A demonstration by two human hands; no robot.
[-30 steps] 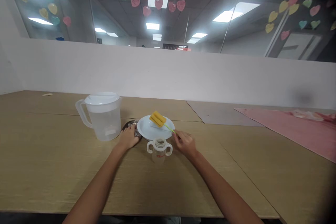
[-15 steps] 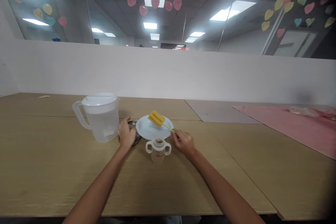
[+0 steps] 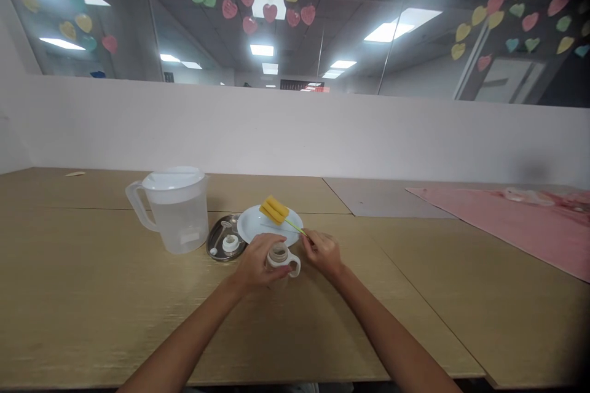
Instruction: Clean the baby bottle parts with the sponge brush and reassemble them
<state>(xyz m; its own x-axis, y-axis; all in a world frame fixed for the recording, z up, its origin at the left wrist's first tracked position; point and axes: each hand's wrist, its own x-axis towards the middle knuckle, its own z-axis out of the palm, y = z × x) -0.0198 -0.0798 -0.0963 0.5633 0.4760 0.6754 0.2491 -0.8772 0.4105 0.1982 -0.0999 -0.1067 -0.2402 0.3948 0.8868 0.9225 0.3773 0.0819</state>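
My left hand [image 3: 260,261] is wrapped round a clear baby bottle [image 3: 278,252] with white side handles; its top is uncapped and its left handle is hidden by my fingers. Between the fingers of my right hand [image 3: 324,250] is the thin green handle of a yellow sponge bottle brush [image 3: 275,209]. The sponge head is over a white plate [image 3: 246,221] behind the bottle. To the left of the plate, a round metal tray [image 3: 212,247] holds a white bottle collar [image 3: 231,243] and other small clear and white parts.
A lidded clear plastic pitcher [image 3: 180,215] with liquid in it stands left of the tray. At the right lies a pink cloth [image 3: 507,221] with plastic wrapping on it, beside a grey sheet [image 3: 382,198]. A white wall [image 3: 295,129] rises behind the table.
My left hand has moved right from the metal tray and taken hold of the baby bottle. My right hand keeps the bottle brush in nearly the same place.
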